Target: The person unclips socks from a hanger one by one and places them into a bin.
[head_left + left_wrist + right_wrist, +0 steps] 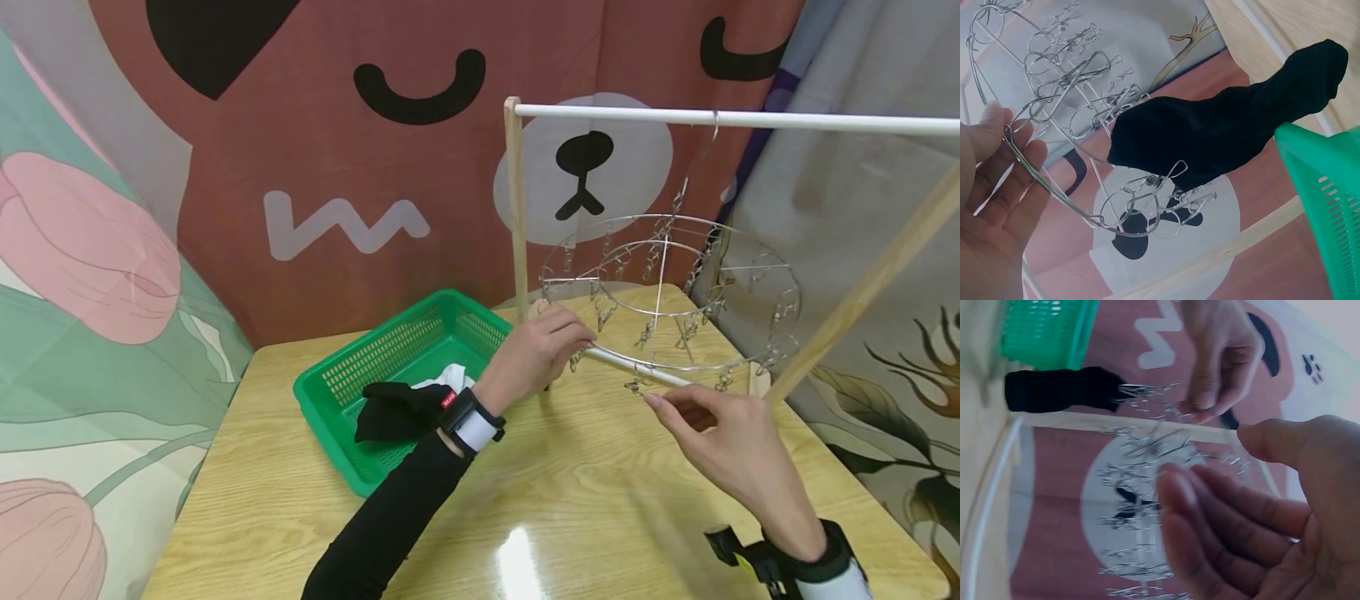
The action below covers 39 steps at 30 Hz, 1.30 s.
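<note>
A pale wooden table (570, 508) with a glossy top carries a wooden rack (514, 200) whose white bar (750, 119) runs across above. From that bar hangs a round wire hanger (667, 292): thin, shiny metal rings with many small clips dangling from them. To the left on the table sits a green plastic basket (352, 379) with perforated walls, holding a black sock (393, 410) and a bit of white cloth (450, 377). A soft printed curtain (300, 167) with a cartoon bear face hangs behind.

The left hand (536, 354) pinches the hanger's outer ring at its near-left edge, fingers curled on the wire. The right hand (738, 450) reaches toward the ring's near edge with fingers relaxed and apart, holding nothing.

The left wrist view shows the wire crossing the fingertips (1029, 162) and the clips' looped shapes sharply, with the sock's matte knit hanging over the basket rim. The right wrist view is blurred; it shows the open palm (1254, 519) facing the clips, not touching them.
</note>
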Motion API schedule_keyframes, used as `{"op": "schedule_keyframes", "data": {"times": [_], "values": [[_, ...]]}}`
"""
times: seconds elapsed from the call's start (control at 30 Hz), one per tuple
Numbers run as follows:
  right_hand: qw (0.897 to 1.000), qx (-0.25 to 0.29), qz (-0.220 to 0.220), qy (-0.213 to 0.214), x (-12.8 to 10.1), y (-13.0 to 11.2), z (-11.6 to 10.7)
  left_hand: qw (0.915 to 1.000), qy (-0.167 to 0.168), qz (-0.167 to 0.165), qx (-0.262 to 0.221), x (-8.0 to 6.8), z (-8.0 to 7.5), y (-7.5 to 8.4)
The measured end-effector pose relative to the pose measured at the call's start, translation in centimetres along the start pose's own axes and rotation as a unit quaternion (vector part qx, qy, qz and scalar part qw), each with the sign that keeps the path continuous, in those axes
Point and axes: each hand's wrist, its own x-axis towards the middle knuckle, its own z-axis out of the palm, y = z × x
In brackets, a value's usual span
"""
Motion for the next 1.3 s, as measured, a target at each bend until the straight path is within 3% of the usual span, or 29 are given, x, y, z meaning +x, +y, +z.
{"op": "schedule_keyframes", "data": {"times": [0.13,0.23,0.5,0.7,0.87,1.13,1.3], "values": [[0.993,0.019,-0.096,0.062,0.1,-0.8,-0.5,0.9999,0.0,0.01,0.001,0.1,0.2,0.5],[0.986,0.021,-0.145,0.081,0.7,-1.5,-0.7,0.9999,0.003,0.015,0.0,0.2,0.4,0.9],[0.97,0.031,-0.213,0.111,2.6,-2.3,0.1,0.9983,0.035,0.039,0.026,0.3,1.7,2.6],[0.968,-0.036,-0.228,0.099,3.4,-1.7,0.7,0.9958,0.061,0.047,0.05,0.7,2.6,3.7],[0.965,-0.079,-0.232,0.094,3.5,-1.2,0.8,0.996,0.066,0.034,0.05,0.9,2.7,4.3],[0.962,-0.076,-0.239,0.106,3.6,-0.1,0.8,0.9974,0.057,0.034,0.029,0.9,2.3,4.3],[0.968,-0.065,-0.219,0.108,3.6,0.6,0.7,0.997,0.074,0.023,-0.001,0.6,1.2,2.9]]}}
